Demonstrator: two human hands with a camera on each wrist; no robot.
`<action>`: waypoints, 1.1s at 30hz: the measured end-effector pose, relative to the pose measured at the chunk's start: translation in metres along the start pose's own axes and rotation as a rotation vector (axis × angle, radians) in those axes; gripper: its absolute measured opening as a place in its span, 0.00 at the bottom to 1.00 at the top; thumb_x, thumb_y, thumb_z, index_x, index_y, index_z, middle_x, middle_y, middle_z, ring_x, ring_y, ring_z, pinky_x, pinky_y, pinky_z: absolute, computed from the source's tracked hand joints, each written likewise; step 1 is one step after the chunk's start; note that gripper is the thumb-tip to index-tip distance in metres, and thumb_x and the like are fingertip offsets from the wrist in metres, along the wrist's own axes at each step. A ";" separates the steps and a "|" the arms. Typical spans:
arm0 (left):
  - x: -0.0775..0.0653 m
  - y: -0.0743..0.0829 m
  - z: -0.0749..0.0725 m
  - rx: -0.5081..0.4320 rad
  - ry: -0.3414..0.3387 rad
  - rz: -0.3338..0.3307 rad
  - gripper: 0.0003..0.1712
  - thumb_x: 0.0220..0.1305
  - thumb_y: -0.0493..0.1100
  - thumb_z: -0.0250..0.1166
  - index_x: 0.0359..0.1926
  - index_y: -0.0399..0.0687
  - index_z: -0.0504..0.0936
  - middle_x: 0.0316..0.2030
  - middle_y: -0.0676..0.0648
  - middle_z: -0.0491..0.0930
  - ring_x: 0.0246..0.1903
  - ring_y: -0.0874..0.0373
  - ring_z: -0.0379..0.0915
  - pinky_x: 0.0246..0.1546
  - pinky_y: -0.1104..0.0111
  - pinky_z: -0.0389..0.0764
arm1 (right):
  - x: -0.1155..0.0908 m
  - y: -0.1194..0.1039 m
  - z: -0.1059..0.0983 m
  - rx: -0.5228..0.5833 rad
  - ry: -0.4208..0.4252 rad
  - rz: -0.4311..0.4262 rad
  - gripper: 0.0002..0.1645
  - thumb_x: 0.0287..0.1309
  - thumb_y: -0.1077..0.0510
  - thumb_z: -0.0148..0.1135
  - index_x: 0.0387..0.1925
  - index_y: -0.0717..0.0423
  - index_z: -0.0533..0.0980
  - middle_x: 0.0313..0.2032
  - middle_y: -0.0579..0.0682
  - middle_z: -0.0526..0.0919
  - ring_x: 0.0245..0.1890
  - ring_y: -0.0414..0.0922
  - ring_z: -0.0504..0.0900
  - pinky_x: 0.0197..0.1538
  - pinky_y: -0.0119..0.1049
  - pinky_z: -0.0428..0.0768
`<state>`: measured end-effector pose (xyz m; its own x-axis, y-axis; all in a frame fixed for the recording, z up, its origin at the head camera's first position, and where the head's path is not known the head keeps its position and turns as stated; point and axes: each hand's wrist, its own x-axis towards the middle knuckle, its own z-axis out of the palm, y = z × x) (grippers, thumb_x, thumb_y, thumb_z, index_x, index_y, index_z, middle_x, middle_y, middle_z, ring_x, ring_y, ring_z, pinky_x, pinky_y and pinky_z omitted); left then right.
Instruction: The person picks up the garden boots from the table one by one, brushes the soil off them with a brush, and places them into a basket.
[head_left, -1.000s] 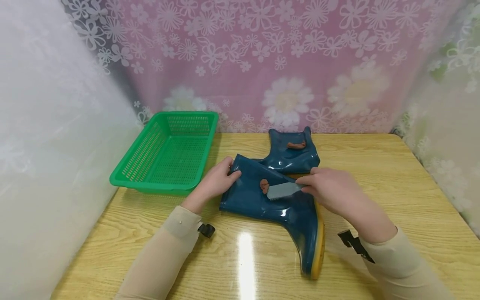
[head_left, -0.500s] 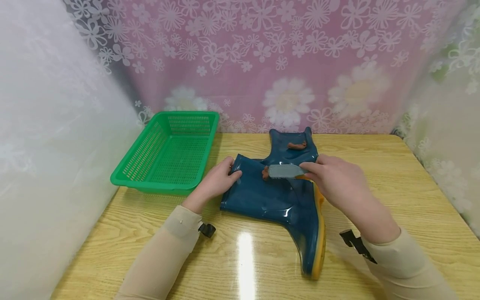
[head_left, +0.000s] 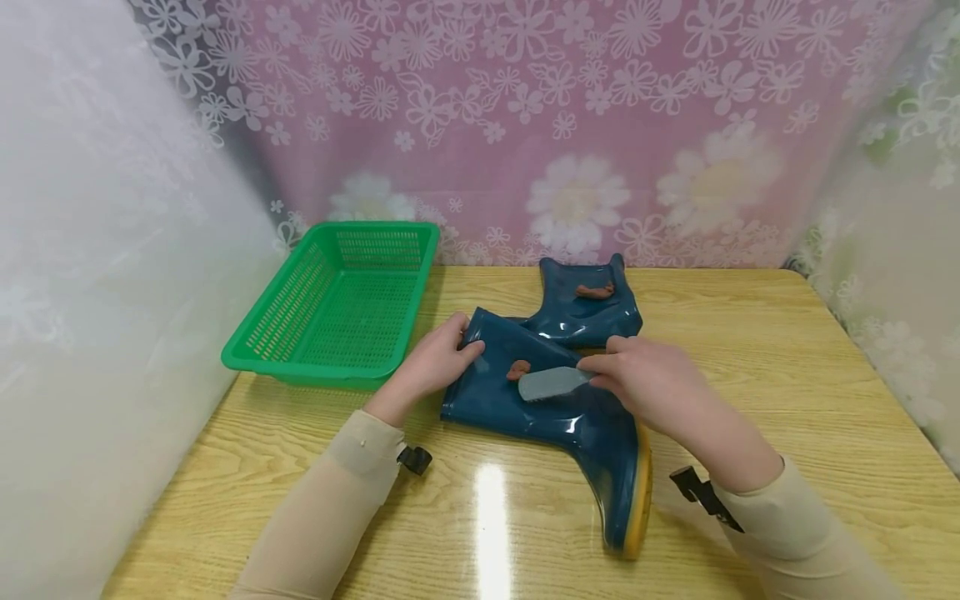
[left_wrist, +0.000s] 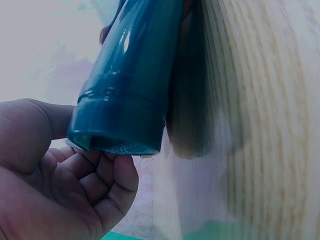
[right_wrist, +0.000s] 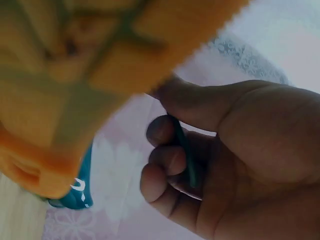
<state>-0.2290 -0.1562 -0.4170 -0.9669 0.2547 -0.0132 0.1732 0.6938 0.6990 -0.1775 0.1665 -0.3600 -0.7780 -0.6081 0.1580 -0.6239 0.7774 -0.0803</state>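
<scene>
A dark blue rubber boot [head_left: 517, 408] with a yellow sole lies on its side, toe toward me. My left hand [head_left: 438, 360] grips the rim of its shaft; in the left wrist view the thumb and curled fingers [left_wrist: 125, 175] are at the shaft's open end. My right hand [head_left: 652, 379] holds a grey brush [head_left: 553, 383] by its handle, its head over the shaft. Just left of the brush head, a reddish-brown lump [head_left: 517, 370] sits on the boot. In the right wrist view, the fingers curl round the thin handle [right_wrist: 186, 152], and the orange-yellow sole [right_wrist: 120, 45] partly blocks the view.
Behind lies a second blue boot [head_left: 547, 321], bearing another brown lump [head_left: 595, 291]. A green plastic basket [head_left: 412, 333] stands at the left on the wooden table [head_left: 750, 333]. A floral curtain [head_left: 480, 167] hangs along the table's back edge.
The brush rose toward the back of the shaft, then came down again and left. The brown lump on the near boot has shifted slightly left. My left hand has stayed at the rim.
</scene>
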 end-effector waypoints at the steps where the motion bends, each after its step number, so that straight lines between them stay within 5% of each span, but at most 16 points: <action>1: 0.000 0.000 0.000 0.001 0.000 -0.002 0.12 0.86 0.47 0.62 0.47 0.45 0.70 0.29 0.46 0.66 0.24 0.53 0.60 0.28 0.62 0.63 | -0.001 0.002 -0.001 -0.001 -0.013 0.002 0.14 0.68 0.56 0.79 0.54 0.46 0.93 0.29 0.42 0.76 0.24 0.40 0.71 0.26 0.35 0.73; 12: 0.000 0.000 0.001 0.011 0.003 -0.011 0.13 0.86 0.47 0.62 0.47 0.45 0.70 0.29 0.46 0.66 0.24 0.53 0.59 0.29 0.61 0.62 | -0.009 0.018 -0.015 -0.057 -0.066 0.122 0.16 0.71 0.57 0.77 0.57 0.49 0.91 0.30 0.44 0.78 0.25 0.43 0.73 0.25 0.38 0.72; 18: 0.000 0.001 0.000 0.002 0.003 -0.008 0.13 0.86 0.48 0.63 0.47 0.46 0.70 0.30 0.46 0.66 0.24 0.53 0.60 0.29 0.62 0.62 | -0.011 0.018 -0.022 -0.050 0.053 0.206 0.19 0.72 0.56 0.75 0.62 0.50 0.89 0.29 0.46 0.77 0.24 0.45 0.71 0.24 0.39 0.70; 23: 0.000 0.000 0.000 0.006 0.001 -0.007 0.13 0.86 0.48 0.62 0.47 0.46 0.70 0.30 0.46 0.67 0.24 0.53 0.60 0.28 0.62 0.62 | -0.009 0.014 -0.021 -0.008 0.107 0.157 0.19 0.74 0.55 0.74 0.63 0.50 0.89 0.30 0.45 0.77 0.25 0.44 0.71 0.26 0.39 0.70; 33: 0.001 0.000 0.001 0.009 0.004 -0.005 0.13 0.86 0.48 0.62 0.46 0.45 0.70 0.29 0.47 0.65 0.24 0.53 0.59 0.29 0.61 0.62 | -0.001 0.003 -0.002 0.052 -0.012 -0.025 0.16 0.71 0.55 0.77 0.57 0.47 0.92 0.29 0.40 0.76 0.24 0.38 0.70 0.26 0.35 0.70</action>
<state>-0.2293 -0.1556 -0.4175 -0.9685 0.2486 -0.0143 0.1698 0.7012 0.6925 -0.1786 0.1696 -0.3579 -0.7628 -0.6292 0.1492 -0.6459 0.7527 -0.1279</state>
